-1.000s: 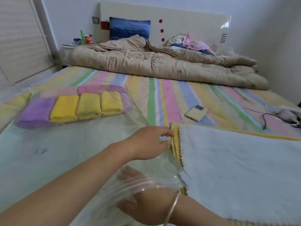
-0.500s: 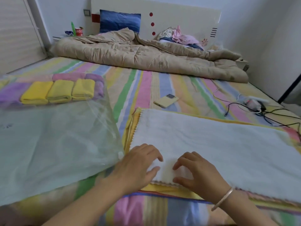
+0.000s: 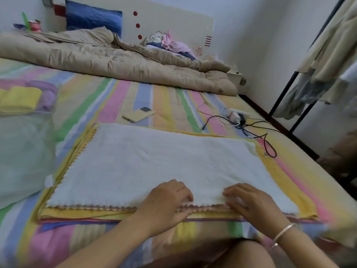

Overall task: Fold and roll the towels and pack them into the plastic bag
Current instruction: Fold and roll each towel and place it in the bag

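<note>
Far left, we have the clear plastic bag (image 3: 23, 151) lying flat on the striped bed (image 3: 173, 97). At its far end, yellow rolled towels (image 3: 19, 99) sit inside with a purple rolled towel (image 3: 46, 93) just beside them on the right.

Moving right, a blue pillow (image 3: 92, 18) leans on the headboard and a beige quilt (image 3: 116, 62) lies bunched across the far side of the bed. Nearer, a phone (image 3: 138, 115) lies face down just beyond the towels.

Centre stage, the white towel (image 3: 154, 161) is spread flat on top of a stack of yellow towels (image 3: 77, 211), whose edges peek out along the left and near sides.

Both hands are on its near hem. The left hand (image 3: 168, 202) has its grip curled, pinching the white towel's scalloped edge. Just apart from it, the right hand (image 3: 251, 204) does likewise, its grip bent and closed on the same hem, with a silver bracelet (image 3: 284, 231) on the wrist.

Farther right, tangled cables (image 3: 235, 117) lie on the bed, and a clothes rack (image 3: 286, 89) stands beside it at the far right.
</note>
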{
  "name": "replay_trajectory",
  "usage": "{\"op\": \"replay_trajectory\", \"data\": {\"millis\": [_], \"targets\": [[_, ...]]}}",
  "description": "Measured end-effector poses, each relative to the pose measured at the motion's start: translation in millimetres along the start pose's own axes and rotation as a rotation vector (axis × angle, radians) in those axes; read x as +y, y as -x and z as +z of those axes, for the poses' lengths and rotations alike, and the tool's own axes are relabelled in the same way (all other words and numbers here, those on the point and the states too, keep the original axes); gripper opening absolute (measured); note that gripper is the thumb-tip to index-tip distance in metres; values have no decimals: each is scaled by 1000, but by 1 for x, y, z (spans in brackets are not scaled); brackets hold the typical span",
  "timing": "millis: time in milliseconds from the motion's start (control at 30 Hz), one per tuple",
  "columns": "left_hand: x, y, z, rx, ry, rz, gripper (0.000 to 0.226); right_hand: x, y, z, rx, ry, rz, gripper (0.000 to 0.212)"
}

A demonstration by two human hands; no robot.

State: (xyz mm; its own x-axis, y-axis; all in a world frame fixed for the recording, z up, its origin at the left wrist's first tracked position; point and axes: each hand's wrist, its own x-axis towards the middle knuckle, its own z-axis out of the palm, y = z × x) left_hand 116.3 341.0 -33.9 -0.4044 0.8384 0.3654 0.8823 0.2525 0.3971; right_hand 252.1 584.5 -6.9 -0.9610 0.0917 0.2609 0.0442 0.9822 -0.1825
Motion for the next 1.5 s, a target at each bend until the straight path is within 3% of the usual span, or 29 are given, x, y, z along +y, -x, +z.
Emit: {"op": "replay_trajectory", "data": {"millis": [200,267,367,467,533,633,700,800,967,1067,1167,1233,1300,1367,1500], "targets": [[1,-14,5,17,9,-101,33,40,20,-20,41,129,197,13],[0,-16,6,13,-14,-129,40,51,20,-20,48,177,366,23],[2,-18,7,25,-45,-211,32,67,18,-23,-98,137,697,45],[2,-22,8,53,23,-383,21,72,23,-24,-161,62,820,59],[0,-26,9,41,85,-494,23,64,27,-24,-64,144,739,63],[-2,-32,8,-2,126,-590,25,38,28,-21,115,247,395,66],[-2,-34,8,-20,135,-609,25,25,25,-16,145,277,212,65],[1,-33,7,-43,155,-623,25,20,20,-8,167,310,107,42],[5,-32,4,-42,167,-632,25,30,21,2,209,468,129,40],[8,-31,4,-48,170,-625,25,40,25,-4,256,543,283,38],[9,-29,2,-62,194,-609,26,40,11,-20,362,524,412,31],[11,-28,-3,-94,217,-599,33,28,-16,-30,463,487,365,26],[11,-28,-13,-76,394,-644,35,4,-50,-32,549,434,224,23],[5,-30,-26,51,728,-806,37,-31,-82,-21,557,334,46,23],[-28,-16,-65,277,1141,-1112,44,-105,-111,23,320,102,-360,27]]}}
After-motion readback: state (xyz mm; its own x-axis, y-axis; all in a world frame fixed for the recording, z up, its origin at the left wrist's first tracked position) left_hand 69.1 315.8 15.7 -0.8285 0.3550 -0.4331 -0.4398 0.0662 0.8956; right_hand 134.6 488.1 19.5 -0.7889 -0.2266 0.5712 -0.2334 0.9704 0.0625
